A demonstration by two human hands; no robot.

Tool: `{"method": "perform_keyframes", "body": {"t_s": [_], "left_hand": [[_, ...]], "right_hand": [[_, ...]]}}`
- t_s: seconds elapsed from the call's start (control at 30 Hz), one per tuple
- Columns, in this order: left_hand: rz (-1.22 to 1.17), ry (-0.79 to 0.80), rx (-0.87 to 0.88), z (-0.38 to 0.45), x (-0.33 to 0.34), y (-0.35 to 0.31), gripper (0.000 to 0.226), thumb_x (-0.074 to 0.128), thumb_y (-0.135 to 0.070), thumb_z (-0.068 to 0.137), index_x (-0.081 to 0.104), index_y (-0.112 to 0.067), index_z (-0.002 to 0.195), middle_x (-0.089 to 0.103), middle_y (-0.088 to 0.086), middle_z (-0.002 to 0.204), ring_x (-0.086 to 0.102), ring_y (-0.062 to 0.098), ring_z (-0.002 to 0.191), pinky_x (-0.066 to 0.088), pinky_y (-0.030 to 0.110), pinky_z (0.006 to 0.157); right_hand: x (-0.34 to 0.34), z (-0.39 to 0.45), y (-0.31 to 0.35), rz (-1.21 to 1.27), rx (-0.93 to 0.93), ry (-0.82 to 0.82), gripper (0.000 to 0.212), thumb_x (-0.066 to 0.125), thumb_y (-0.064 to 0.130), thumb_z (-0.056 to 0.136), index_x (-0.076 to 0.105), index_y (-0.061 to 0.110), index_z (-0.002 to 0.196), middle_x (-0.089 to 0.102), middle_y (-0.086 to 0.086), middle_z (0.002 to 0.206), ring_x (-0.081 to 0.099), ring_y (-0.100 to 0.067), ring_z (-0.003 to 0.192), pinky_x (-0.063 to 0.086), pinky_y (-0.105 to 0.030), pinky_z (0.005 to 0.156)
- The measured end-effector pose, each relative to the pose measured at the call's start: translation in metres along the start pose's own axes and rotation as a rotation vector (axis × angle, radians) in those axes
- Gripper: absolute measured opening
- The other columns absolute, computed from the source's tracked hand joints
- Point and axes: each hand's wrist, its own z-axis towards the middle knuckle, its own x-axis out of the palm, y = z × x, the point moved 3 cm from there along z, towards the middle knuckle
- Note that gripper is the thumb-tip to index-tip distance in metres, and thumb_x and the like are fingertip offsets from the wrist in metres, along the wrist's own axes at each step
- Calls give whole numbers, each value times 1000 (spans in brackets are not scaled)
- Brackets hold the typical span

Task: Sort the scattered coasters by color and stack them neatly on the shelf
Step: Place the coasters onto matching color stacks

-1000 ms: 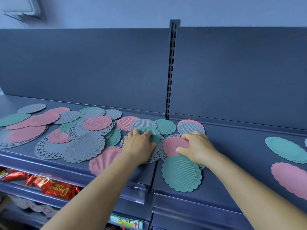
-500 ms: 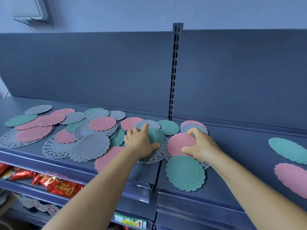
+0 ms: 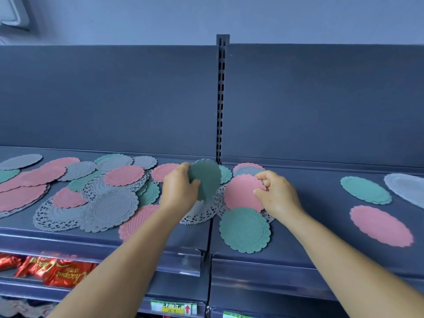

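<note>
Several pink, green and grey scalloped coasters lie overlapping on the dark shelf [image 3: 160,239], mostly left of its centre seam. My left hand [image 3: 179,191] grips a green coaster [image 3: 205,179], tilted up on edge above a grey lace doily [image 3: 202,213]. My right hand [image 3: 276,196] pinches the right rim of a pink coaster [image 3: 241,193], which lies partly over another green coaster [image 3: 244,229]. On the right part of the shelf lie a green pile [image 3: 366,190], a pink coaster [image 3: 380,226] and a grey one [image 3: 408,188], apart from each other.
A slotted upright post [image 3: 220,99] rises at the back between the two dark rear panels. Red snack packets [image 3: 57,271] fill the lower shelf at the left. Price labels [image 3: 174,308] sit on the lower shelf's front edge.
My left hand has lifted the green coaster off the pile and tipped it upright. My right hand has closed its fingers on the pink coaster's rim.
</note>
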Motion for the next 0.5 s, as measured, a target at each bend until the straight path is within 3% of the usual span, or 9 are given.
{"method": "perform_keyframes", "body": {"t_s": [0.1, 0.2, 0.3, 0.5], "left_hand": [[-133, 9, 45, -4, 0, -16, 12, 53, -9, 90, 59, -15, 98, 59, -1, 80, 53, 20, 73, 38, 22, 53], [-231, 41, 75, -9, 7, -34, 8, 53, -10, 90, 59, -14, 94, 61, -2, 77, 55, 24, 75, 42, 26, 57], [-286, 88, 93, -15, 19, -54, 9, 54, -12, 90, 61, -10, 96, 67, 8, 89, 62, 29, 85, 49, 34, 67], [-358, 200, 97, -27, 58, -95, 8, 57, -19, 90, 62, -18, 96, 68, 0, 89, 66, 23, 84, 58, 44, 76]], "right_hand": [[-13, -5, -2, 55, -16, -98, 24, 56, 11, 87, 62, 16, 109, 67, -1, 101, 56, -18, 85, 37, -22, 67], [-32, -13, -6, 93, -19, -177, 15, 55, 10, 87, 63, 14, 100, 66, -1, 87, 61, -24, 87, 40, -25, 66], [-56, -22, -16, 106, -5, -245, 14, 55, 9, 88, 63, 12, 100, 69, -5, 92, 61, -25, 90, 42, -27, 71], [-107, -32, -57, 124, 50, -351, 12, 56, 10, 88, 63, 14, 97, 68, -8, 93, 61, -26, 90, 42, -28, 71]]}}
